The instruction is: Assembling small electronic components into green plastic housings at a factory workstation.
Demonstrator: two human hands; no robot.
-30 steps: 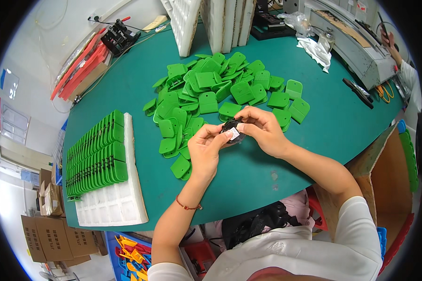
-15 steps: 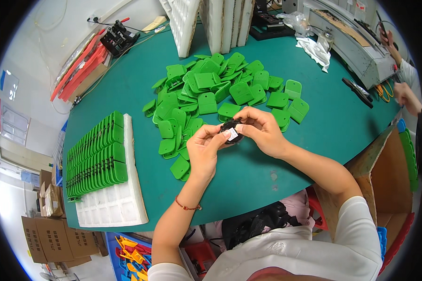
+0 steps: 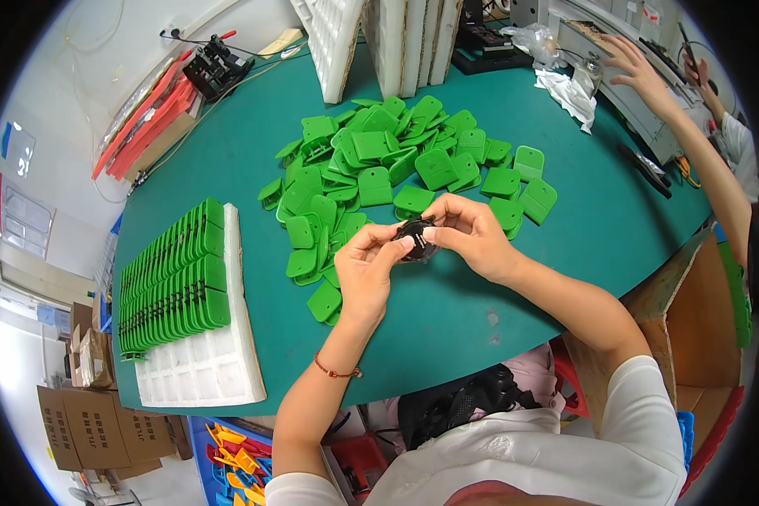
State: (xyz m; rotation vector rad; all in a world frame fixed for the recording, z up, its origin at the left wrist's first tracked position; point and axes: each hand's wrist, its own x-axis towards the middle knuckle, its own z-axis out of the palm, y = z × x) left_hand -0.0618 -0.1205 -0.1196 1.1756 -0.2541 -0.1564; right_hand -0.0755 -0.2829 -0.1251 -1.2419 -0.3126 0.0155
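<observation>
Both of my hands are together over the middle of the green table, at the near edge of a heap of green plastic clips (image 3: 375, 148). Between them is a small round black disc-shaped piece (image 3: 416, 239) with a little white marking on its face. My left hand (image 3: 367, 270) pinches its left side, thumb on top. From the right, my right hand (image 3: 472, 240) grips the opposite edge, its thumb also on the face. Fingertips behind the disc are partly hidden. To the left, a white foam tray (image 3: 198, 367) carries rows of upright green clips (image 3: 177, 278).
White foam trays (image 3: 396, 46) stand on edge at the back. A co-worker's arm (image 3: 691, 126) reaches in at the right, by a grey machine (image 3: 640, 93). A cardboard box (image 3: 691, 312) adjoins the table's right edge; a blue bin (image 3: 206, 455) of coloured clips sits below left.
The disc's face now shows mostly black where a bright white label showed before. My hands have barely moved. At the right, a co-worker's hand has reached up over the machine.
</observation>
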